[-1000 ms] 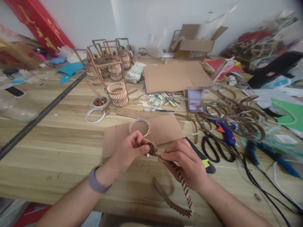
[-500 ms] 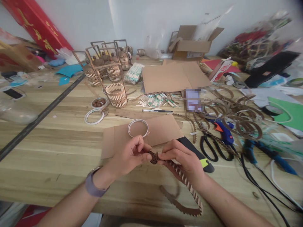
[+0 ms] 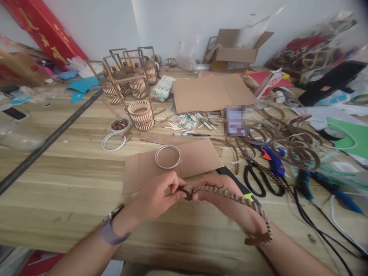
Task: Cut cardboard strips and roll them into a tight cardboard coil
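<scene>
Between my two hands is a brown corrugated cardboard strip (image 3: 230, 194), its near end rolled into a small tight coil. My left hand (image 3: 161, 191), with a watch on its wrist, pinches the coil between thumb and fingers. Thumb and fingers of my right hand (image 3: 220, 191) are closed on the strip beside the coil. The loose length arches over the right hand and wrist and hangs down on the forearm side. Just beyond my hands, a roll of white double-sided tape (image 3: 168, 167) lies on a flat cardboard piece (image 3: 198, 157).
Bamboo-slat lantern baskets (image 3: 140, 117) stand at the back left, near a bowl of brown beads (image 3: 120, 124). To the right lie black-handled scissors (image 3: 254, 184), a blue glue gun (image 3: 273, 159), curled cardboard strips (image 3: 299, 149) and cables. A pen (image 3: 191, 134) lies behind the cardboard.
The strip's loose length has swung from hanging below my hands to arching over my right hand and wrist. Both hands keep hold at the coil, which has turned.
</scene>
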Demonstrator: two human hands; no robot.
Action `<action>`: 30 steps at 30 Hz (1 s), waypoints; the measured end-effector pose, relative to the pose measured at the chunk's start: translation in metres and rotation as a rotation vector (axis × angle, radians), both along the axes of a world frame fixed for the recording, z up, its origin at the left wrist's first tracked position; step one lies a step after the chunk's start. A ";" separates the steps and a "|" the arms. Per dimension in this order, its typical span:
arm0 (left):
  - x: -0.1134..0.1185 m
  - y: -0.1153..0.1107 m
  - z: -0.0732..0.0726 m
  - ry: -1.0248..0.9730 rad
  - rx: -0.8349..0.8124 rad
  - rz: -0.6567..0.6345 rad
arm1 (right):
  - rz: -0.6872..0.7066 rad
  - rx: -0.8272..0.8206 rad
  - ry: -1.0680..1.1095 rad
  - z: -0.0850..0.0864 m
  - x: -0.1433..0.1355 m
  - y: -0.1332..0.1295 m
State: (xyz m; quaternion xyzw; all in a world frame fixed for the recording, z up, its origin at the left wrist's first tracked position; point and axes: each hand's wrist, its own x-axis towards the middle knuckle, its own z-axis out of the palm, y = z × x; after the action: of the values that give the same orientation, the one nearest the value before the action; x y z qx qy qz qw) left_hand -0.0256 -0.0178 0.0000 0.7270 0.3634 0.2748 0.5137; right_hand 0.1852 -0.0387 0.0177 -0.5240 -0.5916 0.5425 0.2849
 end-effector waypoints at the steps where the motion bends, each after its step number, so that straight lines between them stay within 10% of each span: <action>1: 0.001 0.000 0.000 0.017 0.014 0.008 | -0.012 0.001 -0.007 0.000 0.000 0.000; 16: 0.004 -0.004 -0.013 0.210 0.365 0.095 | 0.095 0.521 -0.262 -0.024 0.000 -0.002; 30: 0.013 -0.001 -0.010 -0.334 -0.488 0.112 | -0.161 0.582 -0.104 -0.016 -0.006 -0.004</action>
State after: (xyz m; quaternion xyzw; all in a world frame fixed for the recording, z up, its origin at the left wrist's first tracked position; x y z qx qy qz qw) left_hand -0.0126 -0.0191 -0.0097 0.5055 0.3685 0.3229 0.7102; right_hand 0.1793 -0.0427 0.0013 -0.4929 -0.6924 0.2983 0.4344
